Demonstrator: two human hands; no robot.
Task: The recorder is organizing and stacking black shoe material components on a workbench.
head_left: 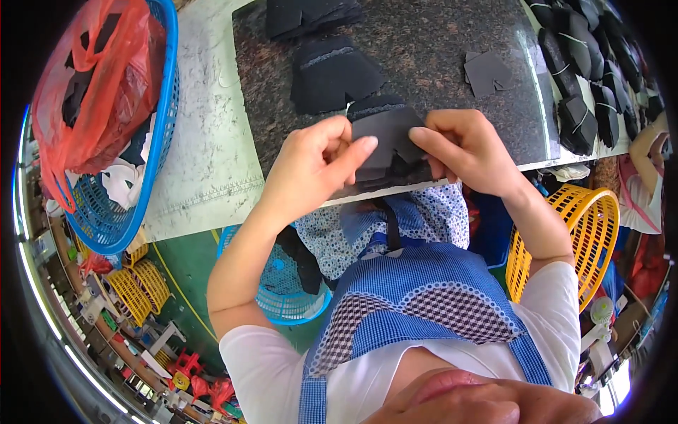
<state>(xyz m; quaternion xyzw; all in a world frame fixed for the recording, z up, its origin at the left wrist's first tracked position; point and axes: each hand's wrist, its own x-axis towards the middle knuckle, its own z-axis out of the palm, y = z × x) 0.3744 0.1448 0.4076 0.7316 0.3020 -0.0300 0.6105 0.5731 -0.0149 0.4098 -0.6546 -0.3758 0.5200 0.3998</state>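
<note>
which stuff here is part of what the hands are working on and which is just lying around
In hand: dark cut piece, pinched by left hand and right hand; stack beneath it; other black stacks.

Lying about: blue basket with red bag, yellow basket, bundled pieces.

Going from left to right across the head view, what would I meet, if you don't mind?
Blue basket with a red bag → left hand → black fabric piece → right hand → yellow basket.

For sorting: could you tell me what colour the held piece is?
Black piece, head view.
</note>
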